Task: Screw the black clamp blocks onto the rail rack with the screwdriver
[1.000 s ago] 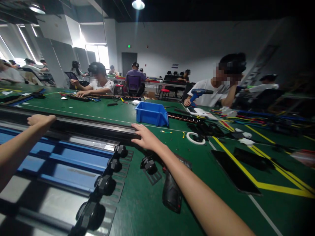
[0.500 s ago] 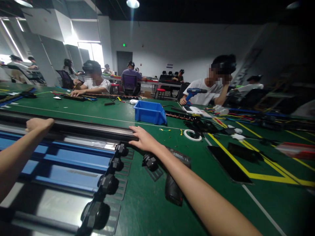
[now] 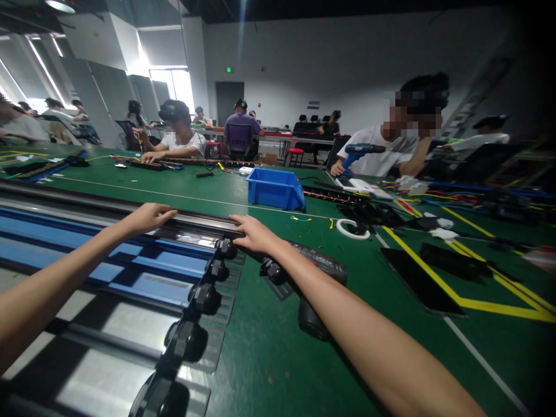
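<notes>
Bar (image 3: 203, 222), long and dark with a shiny strip, lies with the left hand (image 3: 146, 219) on top of it. The fingers of that hand point toward the right hand (image 3: 255, 234), and I cannot tell if they squeeze the bar or just rest. The right hand is at the bar's right end, and I cannot tell if it grips there. Past the left hand, the bar goes left, out of what I can see.

Closer to the person than both hands lie blue panels (image 3: 167, 288). Their right edge has a row of fat black plugs (image 3: 204, 298), starting just beside the right hand and coming back toward the person. Flat plates with slots (image 3: 225, 310) poke out next to them, onto the green table (image 3: 260, 359). Right of those plates, a wide strip of green runs under the right arm.

A loose plug (image 3: 273, 270) sits near the right wrist, and a dark power tool (image 3: 324, 263) is partly hidden by the right arm. Beyond the right hand stands a blue bin (image 3: 274, 196), with a gap between it and the bar. A white ring (image 3: 366, 235) lies well off to the right hand's right.
</notes>
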Available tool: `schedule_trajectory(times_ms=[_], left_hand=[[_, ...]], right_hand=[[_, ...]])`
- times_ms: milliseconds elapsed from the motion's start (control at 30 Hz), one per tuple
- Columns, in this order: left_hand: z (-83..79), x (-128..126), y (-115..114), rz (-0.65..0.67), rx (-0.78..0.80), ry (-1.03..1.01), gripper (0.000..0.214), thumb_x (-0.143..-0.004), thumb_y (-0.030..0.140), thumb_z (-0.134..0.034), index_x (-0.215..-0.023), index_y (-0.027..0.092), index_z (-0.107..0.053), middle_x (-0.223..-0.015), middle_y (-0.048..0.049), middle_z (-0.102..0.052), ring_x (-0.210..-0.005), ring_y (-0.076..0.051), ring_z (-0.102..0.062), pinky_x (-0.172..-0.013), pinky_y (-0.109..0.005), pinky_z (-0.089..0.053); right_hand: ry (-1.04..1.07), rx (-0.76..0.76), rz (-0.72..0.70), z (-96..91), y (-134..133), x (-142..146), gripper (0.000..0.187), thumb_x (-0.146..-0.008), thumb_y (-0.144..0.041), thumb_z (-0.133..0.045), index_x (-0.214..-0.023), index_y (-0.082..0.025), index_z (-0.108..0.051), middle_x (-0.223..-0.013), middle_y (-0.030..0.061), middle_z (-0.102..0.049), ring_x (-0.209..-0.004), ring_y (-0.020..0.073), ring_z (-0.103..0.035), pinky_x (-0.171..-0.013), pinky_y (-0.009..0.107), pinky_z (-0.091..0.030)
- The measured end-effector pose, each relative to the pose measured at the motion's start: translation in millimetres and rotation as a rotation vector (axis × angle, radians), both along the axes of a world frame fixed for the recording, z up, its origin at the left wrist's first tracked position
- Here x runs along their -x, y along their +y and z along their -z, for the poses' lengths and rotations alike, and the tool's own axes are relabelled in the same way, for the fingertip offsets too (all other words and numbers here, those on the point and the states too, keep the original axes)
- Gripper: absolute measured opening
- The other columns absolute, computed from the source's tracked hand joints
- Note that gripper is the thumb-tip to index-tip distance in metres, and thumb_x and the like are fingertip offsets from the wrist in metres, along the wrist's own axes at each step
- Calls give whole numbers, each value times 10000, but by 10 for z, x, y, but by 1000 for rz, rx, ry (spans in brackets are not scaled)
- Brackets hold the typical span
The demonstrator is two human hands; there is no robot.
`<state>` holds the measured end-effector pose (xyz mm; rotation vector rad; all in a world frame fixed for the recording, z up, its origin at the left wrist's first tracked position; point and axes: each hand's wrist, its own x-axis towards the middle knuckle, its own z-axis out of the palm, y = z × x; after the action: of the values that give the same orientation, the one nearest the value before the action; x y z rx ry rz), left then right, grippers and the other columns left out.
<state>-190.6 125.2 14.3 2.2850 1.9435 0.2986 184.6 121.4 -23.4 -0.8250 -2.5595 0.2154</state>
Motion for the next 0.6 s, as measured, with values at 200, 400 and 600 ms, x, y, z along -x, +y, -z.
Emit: schedule_trajectory(times_ms=[200, 400, 600], left_hand=[[113, -152, -31, -7, 72, 48, 827, -821, 795, -283, -1138, 186, -744, -966, -95, -750, -938, -304, -657, -758, -289, -439], [79, -85, -41, -58, 74, 42, 839, -757, 830, -338, -1071, 183, -771, -796, -87, -732, -843, -305, -656, -682, -290, -425], [121, 14, 10, -90, 51, 76, 811, -755, 818, -356, -993, 174, -788, -685, -90, -694, -767, -306, -643, -671, -300, -412]], right_hand=[[115, 22, 108, -66, -94, -165, 172, -840, -343, -724, -890, -180, -743, -1364, 113, -557, -1245, 246, -526, -1070, 387, -379], [-52, 79, 330, -100, -238, -274, 469, -915, -593, -546, -755, -192, -731, -779, 76, -681, -768, 205, -633, -709, 280, -425], [-109, 106, 302, -119, -283, -146, 532, -979, -575, -426, -750, -193, -716, -784, 67, -708, -708, 185, -626, -602, 255, -341]])
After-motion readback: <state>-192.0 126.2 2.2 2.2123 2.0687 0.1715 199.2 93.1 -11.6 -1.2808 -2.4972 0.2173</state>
